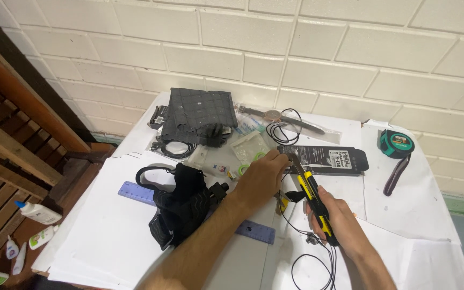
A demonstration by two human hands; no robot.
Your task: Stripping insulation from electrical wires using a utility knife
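Observation:
My right hand (335,216) grips a yellow and black utility knife (312,197), its tip pointing up toward the near edge of a long black box (328,159). My left hand (261,176) reaches across from the left, fingers pinched at the box's left end, right beside the knife tip. A thin black cable (308,256) runs under both hands and loops toward the table's front edge.
White paper sheets (108,236) cover the table. On it lie a black strap bundle (186,207), a purple ruler (138,192), a dark quilted pouch (197,113), a wristwatch (275,115) and a green tape measure (396,143). Glue bottles (37,212) lie on the wooden floor at left.

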